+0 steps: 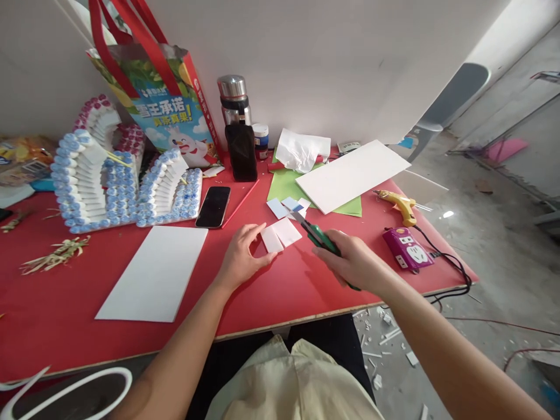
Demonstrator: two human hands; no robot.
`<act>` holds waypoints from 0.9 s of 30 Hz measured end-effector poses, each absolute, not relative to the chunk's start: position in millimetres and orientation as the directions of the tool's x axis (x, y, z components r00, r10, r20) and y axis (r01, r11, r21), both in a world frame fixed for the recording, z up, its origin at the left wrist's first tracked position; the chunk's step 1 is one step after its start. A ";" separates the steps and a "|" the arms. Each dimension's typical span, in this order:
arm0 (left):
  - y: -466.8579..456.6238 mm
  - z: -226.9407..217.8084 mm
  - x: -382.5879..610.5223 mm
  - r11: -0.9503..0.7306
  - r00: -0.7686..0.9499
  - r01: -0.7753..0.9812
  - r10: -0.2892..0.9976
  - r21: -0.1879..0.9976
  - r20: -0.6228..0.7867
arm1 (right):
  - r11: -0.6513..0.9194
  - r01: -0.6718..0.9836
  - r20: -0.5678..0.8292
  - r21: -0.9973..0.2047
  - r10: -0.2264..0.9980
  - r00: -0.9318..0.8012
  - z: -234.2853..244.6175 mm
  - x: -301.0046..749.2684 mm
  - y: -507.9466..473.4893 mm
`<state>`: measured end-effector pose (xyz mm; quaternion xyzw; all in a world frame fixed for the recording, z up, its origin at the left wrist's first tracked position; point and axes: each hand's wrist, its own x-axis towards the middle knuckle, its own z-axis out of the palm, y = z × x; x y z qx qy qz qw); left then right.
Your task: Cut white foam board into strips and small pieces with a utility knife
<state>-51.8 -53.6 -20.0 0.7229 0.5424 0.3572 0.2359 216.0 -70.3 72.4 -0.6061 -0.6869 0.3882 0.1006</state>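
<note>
My left hand pinches a small white foam rectangle that lies on the red table, thumb and fingers closed on its left edge. A second white piece lies against it. My right hand grips green-handled scissors, their blades pointing up-left towards more small white and blue pieces.
A large white sheet lies at the left front, another on green paper at the back. A phone, red pencil, glue gun, purple power strip, bottle-cap model, bag and flask stand around.
</note>
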 end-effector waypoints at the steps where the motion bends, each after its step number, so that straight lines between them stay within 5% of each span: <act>1: -54.3 -18.1 -52.7 -0.278 0.143 0.576 0.960 0.769 0.240 | -0.055 0.740 -0.309 -0.671 0.927 -0.211 67.4 209.7 -63.2; 6: -53.6 -12.8 -60.4 -0.115 0.007 0.172 0.993 0.978 0.116 | 0.011 0.742 -0.149 -0.670 0.978 -0.148 36.2 175.3 -27.8; 10: -48.6 -12.5 -67.9 -0.076 -0.099 -0.124 0.993 0.989 0.064 | 0.003 0.725 -0.048 -0.689 0.998 -0.049 12.1 167.7 -21.1; 13: -45.2 -13.5 -72.9 -0.069 -0.109 -0.244 0.993 0.967 0.043 | -0.130 0.563 -0.143 -0.816 0.990 0.021 2.2 172.7 -23.1; 17: -44.3 -14.6 -76.9 -0.045 -0.085 -0.341 0.996 0.939 0.017 | -0.183 0.347 -0.200 -0.920 0.980 -0.013 -1.0 176.7 -26.7; 27: -45.9 -9.9 -76.3 -0.013 -0.078 -0.258 0.997 0.966 -0.008 | -0.099 0.218 -0.093 -0.971 0.995 0.038 -3.6 172.9 -32.8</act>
